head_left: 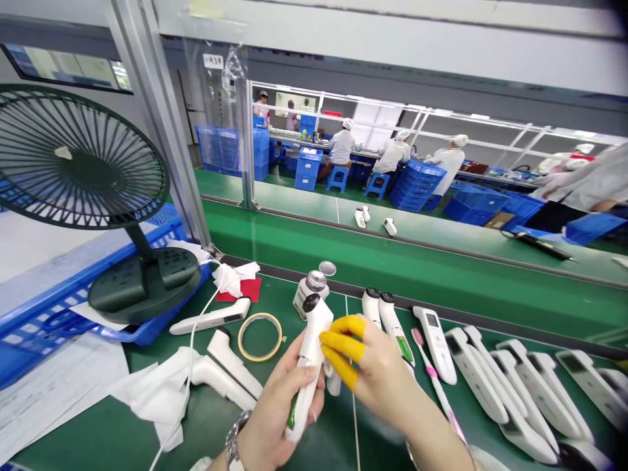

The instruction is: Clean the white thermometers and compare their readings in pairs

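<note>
My left hand (284,399) is wrapped round a white forehead thermometer (314,340), held tilted with its black-rimmed head up and a green part showing low on the handle. My right hand (373,366), with yellow finger cots on several fingers, has its fingertips drawn together against the thermometer's side. Something white (333,381) shows just below those fingertips; whether the fingers grip it is hidden. Behind the thermometer's head stands a pump bottle (311,291) with its metal lid (327,268) flipped up.
Several white thermometers (530,392) lie on the right, beside a pink-and-white toothbrush (436,383). On the left are more thermometers (228,369), a white cloth (157,386), a tape roll (260,337), a cable (196,327) and a fan (142,281) on a blue basket (169,219).
</note>
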`<state>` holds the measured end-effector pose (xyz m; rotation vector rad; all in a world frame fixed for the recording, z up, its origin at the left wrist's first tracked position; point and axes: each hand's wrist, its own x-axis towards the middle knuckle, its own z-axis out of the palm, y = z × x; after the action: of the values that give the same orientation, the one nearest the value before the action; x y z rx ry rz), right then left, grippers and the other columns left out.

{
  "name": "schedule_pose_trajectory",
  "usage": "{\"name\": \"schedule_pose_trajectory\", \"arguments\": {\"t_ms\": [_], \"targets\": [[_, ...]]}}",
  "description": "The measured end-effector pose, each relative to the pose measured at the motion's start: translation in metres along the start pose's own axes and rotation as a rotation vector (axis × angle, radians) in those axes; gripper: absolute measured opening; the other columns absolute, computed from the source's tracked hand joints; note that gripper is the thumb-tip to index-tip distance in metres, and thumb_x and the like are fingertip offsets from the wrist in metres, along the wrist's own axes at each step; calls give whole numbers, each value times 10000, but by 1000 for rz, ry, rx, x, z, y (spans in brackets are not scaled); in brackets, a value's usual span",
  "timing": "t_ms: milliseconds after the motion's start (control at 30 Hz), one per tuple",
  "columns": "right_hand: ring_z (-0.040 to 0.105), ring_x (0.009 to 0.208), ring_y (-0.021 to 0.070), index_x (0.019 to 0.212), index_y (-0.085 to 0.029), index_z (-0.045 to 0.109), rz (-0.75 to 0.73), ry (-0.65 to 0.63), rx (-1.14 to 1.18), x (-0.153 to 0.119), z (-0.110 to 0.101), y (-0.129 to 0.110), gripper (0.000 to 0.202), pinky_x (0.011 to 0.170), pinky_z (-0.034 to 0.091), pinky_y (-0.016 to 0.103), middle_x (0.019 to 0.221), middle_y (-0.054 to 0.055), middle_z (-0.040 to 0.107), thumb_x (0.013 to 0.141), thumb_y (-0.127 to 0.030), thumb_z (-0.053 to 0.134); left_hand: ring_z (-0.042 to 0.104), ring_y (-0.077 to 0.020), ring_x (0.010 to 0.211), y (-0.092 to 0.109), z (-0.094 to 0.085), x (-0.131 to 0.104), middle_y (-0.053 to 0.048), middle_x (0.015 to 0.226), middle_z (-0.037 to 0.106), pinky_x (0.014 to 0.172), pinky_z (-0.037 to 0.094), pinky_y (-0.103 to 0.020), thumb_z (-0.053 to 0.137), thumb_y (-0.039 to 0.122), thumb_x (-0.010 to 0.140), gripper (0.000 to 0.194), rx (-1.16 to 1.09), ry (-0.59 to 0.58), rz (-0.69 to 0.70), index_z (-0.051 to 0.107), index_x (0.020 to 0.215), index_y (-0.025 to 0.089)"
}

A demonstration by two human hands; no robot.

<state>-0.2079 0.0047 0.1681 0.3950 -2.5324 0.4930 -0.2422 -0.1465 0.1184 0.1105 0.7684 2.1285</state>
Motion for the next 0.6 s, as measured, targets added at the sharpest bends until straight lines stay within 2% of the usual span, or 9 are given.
{"name": "schedule_pose_trajectory", "arguments": {"t_ms": [100,267,400,600], "targets": [[553,758,192,938,-177,648,49,78,-57,-1,-3,2,161,648,492,334,865,88,607,829,-136,538,421,-35,389,-1,-1,0,7,666,542,368,249,-154,554,197,763,584,1,-32,-29,339,1305,150],[545,697,173,877,-210,660,-18,-28,-30,1,-10,-1,149,593,475,299,832,64,615,827,-144,536,431,-27,378,-2,-3,2,7,650,541,364,248,-141,577,222,747,523,-4,-82,-37,440,1248,162],[564,719,185,873,-173,665,55,84,-108,1,-10,4,143,628,489,321,829,82,624,834,-156,528,434,-30,377,-3,-4,3,6,659,546,358,254,-144,568,199,753,495,6,-99,-36,462,1236,177],[551,683,166,890,-202,658,-21,-17,-43,-3,-13,-2,143,591,470,289,824,64,624,837,-160,532,447,-22,377,-4,-4,3,0,652,552,370,261,-132,576,206,751,503,-14,-125,-46,476,1243,184]]}}
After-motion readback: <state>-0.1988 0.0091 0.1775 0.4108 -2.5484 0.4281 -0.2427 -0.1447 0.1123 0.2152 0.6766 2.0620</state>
